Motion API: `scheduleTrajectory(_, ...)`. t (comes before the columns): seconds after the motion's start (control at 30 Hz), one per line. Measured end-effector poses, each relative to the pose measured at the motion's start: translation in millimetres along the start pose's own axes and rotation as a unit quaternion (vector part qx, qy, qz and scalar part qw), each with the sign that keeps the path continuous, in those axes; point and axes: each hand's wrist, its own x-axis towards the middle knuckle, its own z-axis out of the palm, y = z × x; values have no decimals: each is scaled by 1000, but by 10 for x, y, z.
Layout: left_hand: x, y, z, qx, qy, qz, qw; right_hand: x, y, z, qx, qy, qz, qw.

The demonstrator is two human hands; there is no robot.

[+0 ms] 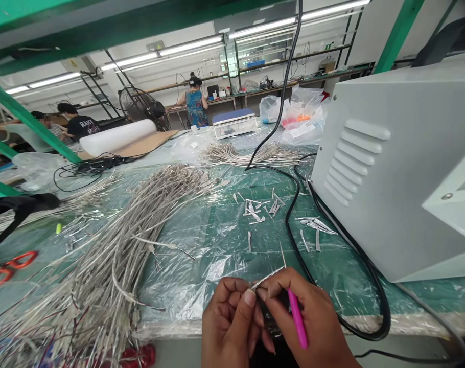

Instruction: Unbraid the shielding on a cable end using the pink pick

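Observation:
Low in the view, my left hand (232,319) pinches a short silver braided wire piece (269,277) between thumb and fingers. My right hand (305,317) meets its far end and grips a slim pink-handled pick (297,317), whose thin metal tip seems to rise beyond the fingers. A large bundle of braided cables (117,255) spreads across the mat to the left of my hands. Ahead of them lie several cut braided pieces (259,209), with more (317,226) near the machine. A second bundle (248,154) lies farther back.
A grey ventilated machine (389,168) stands at the right, and its black cable (294,225) loops across the plastic-covered green mat (217,255). Red-handled scissors (10,268) lie at the left edge. Two co-workers (196,102) sit beyond the bench, near a fan (142,107).

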Motion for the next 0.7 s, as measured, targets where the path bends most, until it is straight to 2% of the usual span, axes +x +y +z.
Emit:
scheduleTrajectory(0.1,2,-16,-7,-8,7,2,1000,21,-26,-18,-16,6,30,999)
scheduleTrajectory(0.27,16,-23,-9,-24,11,20,999,54,-66,-29,-29,26,31,999)
scheduleTrajectory(0.4,18,5,4,-44,11,20,999,64,-83,-34,-18,9,35,999)
scheduleTrajectory(0.7,28,45,-11,-85,7,24,996,68,-91,-42,-34,-47,-33,998)
